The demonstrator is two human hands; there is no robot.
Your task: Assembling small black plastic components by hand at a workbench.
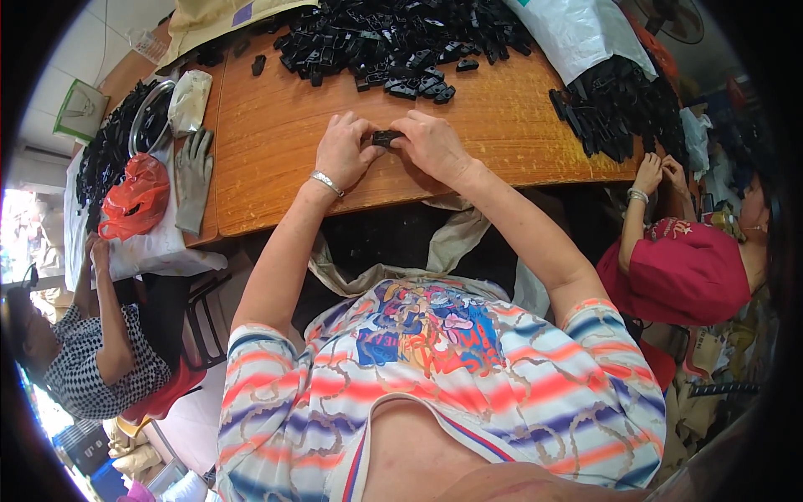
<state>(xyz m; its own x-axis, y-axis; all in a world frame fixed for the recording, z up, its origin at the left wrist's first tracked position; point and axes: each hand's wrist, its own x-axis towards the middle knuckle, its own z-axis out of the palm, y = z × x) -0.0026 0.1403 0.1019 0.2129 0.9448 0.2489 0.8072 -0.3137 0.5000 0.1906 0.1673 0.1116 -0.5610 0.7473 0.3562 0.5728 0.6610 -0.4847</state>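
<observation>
Between my two hands, just above the near part of the wooden table [276,167], is a small black plastic part [386,138]. My left hand [346,149] pinches its left end between thumb and fingers. At the other end, my right hand [431,144] grips it the same way, its fingertips partly hiding the piece. Beyond my hands lies a large heap of similar black plastic parts [368,42], with several loose ones at its near edge.
A white sack [585,38] spills longer black pieces [598,117] at the right, where a co-worker in a red shirt [686,268] sits. To the left are a grey glove [193,180], a red plastic bag [136,197] and another co-worker in a checked top [109,360].
</observation>
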